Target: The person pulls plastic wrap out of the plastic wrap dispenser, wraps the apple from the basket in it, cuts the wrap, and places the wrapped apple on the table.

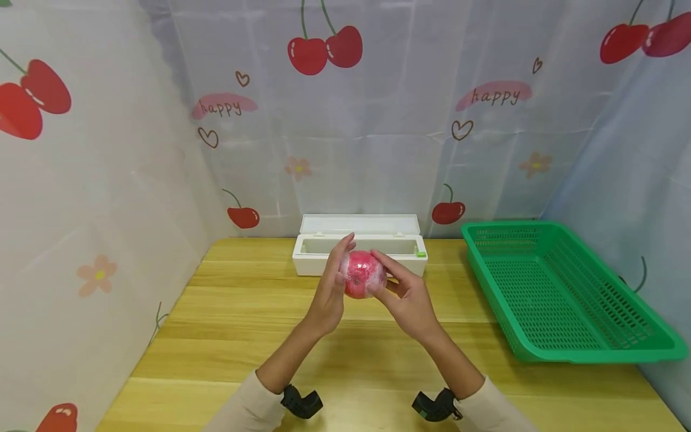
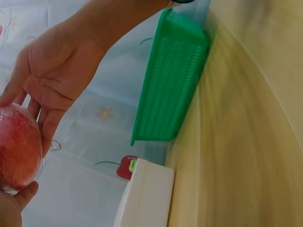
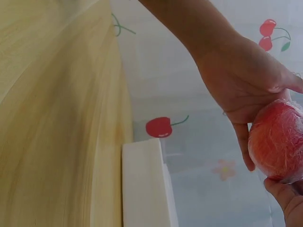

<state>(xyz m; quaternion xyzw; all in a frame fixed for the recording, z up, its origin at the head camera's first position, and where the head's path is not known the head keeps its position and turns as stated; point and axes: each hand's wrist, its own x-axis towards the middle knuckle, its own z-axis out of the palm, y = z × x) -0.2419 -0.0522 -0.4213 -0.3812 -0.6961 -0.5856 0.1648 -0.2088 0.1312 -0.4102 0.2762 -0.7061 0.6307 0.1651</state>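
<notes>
A red apple, wrapped in clear, wrinkled plastic film, is held up between both hands above the table. My right hand grips its right side, thumb at the front and fingers curving over the top. Against the other side rests my left hand, its fingers fairly straight and pointing up, the thumb beside the fruit. The film's creases show on the apple in the left wrist view and on the apple in the right wrist view. Behind the hands stands a long white box with its lid raised.
A green perforated plastic basket stands at the right of the wooden table. A small green piece sits on the white box's right end. Cherry-printed curtains enclose the table at the back and sides.
</notes>
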